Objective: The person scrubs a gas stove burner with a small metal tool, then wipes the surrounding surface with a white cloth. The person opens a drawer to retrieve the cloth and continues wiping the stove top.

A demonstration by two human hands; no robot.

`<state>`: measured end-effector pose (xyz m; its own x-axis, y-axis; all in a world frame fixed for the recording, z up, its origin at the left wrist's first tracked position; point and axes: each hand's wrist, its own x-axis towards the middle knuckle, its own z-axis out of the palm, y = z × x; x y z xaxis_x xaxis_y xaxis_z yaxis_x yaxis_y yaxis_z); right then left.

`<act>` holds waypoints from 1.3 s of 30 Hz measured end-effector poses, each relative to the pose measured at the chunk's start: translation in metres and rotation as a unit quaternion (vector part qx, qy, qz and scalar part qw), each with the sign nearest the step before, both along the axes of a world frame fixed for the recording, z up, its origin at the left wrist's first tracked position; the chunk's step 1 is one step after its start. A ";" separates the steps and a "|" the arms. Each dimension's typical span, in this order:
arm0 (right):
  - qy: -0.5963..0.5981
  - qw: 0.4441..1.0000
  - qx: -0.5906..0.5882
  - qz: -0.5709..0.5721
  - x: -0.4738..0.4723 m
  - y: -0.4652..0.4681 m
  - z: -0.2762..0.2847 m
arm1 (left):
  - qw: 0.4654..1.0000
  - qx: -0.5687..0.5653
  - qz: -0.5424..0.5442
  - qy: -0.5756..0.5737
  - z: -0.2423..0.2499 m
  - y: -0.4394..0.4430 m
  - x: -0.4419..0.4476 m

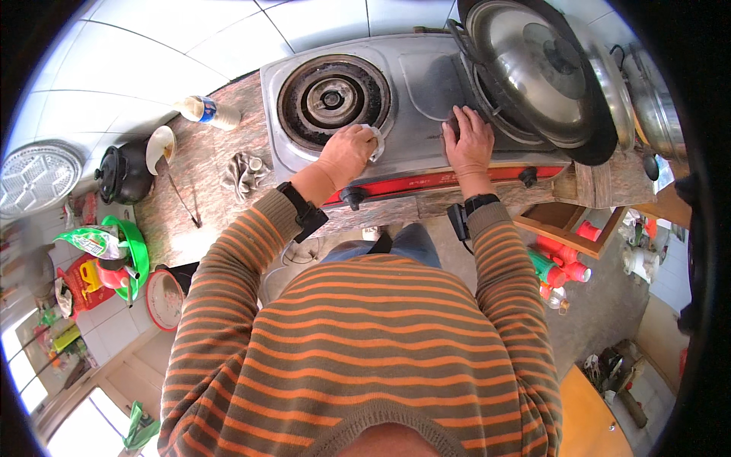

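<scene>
A two-burner gas stove with a steel top lies before me. My left hand presses a white cloth or tissue onto the steel at the lower right rim of the left burner. The burner is uncovered, with dark grime in its ring. My right hand rests on the steel top between the burners, fingers slightly spread, with nothing visible in it. Just right of it, a dark wok with a domed steel lid covers the right burner. Both hands wear black wrist straps.
Left of the stove, the stone counter holds a crumpled rag, a plastic bottle, a ladle and a black lidded pot. Two black knobs line the red stove front. Below right is an open wooden cabinet door.
</scene>
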<state>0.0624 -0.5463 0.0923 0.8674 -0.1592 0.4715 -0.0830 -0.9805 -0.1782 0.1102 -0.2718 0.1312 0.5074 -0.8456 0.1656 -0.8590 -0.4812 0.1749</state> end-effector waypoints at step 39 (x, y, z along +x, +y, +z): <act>0.042 0.998 0.036 0.021 -0.001 0.001 0.003 | 0.979 -0.107 0.175 0.020 0.007 0.017 -0.043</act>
<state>0.0613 -0.5453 0.0952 0.9099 -0.1531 0.3855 -0.0602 -0.9682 -0.2427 0.0671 -0.2546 0.1377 0.7689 -0.5679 0.2937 -0.6392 -0.6928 0.3337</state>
